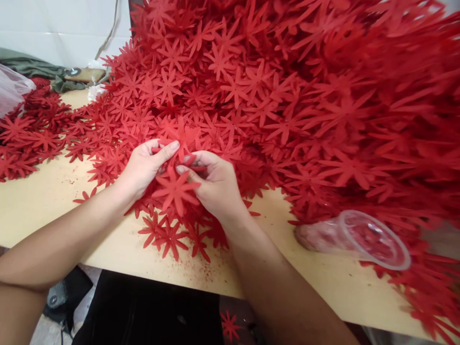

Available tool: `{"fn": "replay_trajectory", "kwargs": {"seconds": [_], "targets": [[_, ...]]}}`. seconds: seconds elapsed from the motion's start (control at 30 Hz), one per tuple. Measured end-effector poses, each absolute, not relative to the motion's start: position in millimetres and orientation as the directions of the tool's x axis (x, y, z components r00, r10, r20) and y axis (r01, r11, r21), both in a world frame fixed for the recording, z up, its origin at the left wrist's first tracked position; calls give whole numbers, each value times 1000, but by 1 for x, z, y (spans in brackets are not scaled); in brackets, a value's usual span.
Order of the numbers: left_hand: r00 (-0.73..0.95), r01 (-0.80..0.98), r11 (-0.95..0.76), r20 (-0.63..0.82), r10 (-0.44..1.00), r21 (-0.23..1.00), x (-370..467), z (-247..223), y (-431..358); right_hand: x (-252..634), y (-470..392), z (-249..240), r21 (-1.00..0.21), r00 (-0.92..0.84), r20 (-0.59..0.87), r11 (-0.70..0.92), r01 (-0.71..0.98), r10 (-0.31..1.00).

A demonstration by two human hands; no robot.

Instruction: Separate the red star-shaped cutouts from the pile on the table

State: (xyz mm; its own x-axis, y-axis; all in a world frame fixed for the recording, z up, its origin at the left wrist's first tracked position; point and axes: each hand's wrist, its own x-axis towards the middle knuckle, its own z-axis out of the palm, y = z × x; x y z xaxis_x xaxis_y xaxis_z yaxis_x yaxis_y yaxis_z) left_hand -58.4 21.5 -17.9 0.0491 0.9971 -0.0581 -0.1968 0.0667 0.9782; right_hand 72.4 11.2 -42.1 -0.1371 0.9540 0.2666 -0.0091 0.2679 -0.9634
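Close together over the front of the heap, both hands hold red flower-shaped cutouts with long narrow petals. My left hand [147, 163] is closed, its thumb pressing on a red petal cutout [185, 136] that stands up between the hands. My right hand [215, 182] pinches with thumb and fingers just beside it, and another red petal cutout [176, 192] hangs below its thumb. Fingertips of both hands are partly hidden by petals. Several loose cutouts [171, 237] lie on the table right under the hands.
A tall heap of red cutouts [237, 86] covers the back and right of the wooden table [118, 239]. A clear plastic cup [345, 235] lies on its side at the right. At the left are a smaller pile [36, 134], a plastic bag [14, 88] and a phone [85, 74].
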Motion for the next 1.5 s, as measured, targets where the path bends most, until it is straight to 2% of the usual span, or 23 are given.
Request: {"fn": "replay_trajectory", "kwargs": {"seconds": [0.1,0.2,0.33,0.5,0.63,0.77,0.87,1.0,1.17,1.27,1.33,1.4,1.5], "targets": [[-2,-173,67,-69,998,983,-64,-16,25,79,13,-38,-953,-63,286,290,85,956],[-44,-182,40,-49,998,982,-72,-18,31,84,14,-36,-946,-19,307,307,105,951],[-32,-181,32,-39,999,983,-77,-20,34,88,18,-39,-929,59,347,335,158,936],[6,-136,-5,6,1000,991,-70,-17,28,91,21,-44,-830,190,531,462,313,825],[54,-138,-29,37,998,990,-64,-18,25,88,18,-44,-710,61,635,550,441,770],[130,-121,28,-12,991,992,-63,-24,23,77,14,-43,-680,-75,614,575,455,786],[156,-119,76,-57,986,990,-65,-22,21,73,15,-41,-699,-25,598,537,472,801],[188,-261,163,-116,975,952,-73,-16,20,84,29,-35,-688,100,639,507,519,763],[175,-326,207,-156,972,923,-81,-14,24,102,46,-31,-527,109,732,457,716,673],[163,-265,145,-104,981,953,-81,-17,26,94,38,-29,-420,63,781,448,790,622],[154,-204,96,-65,986,974,-79,-19,26,82,29,-28,-388,-14,783,505,771,622],[159,-166,65,-39,986,984,-76,-21,26,70,22,-27,-435,-126,724,590,680,679],[170,-187,96,-65,983,978,-72,-23,26,57,18,-29,-617,-244,566,601,508,787]]}}
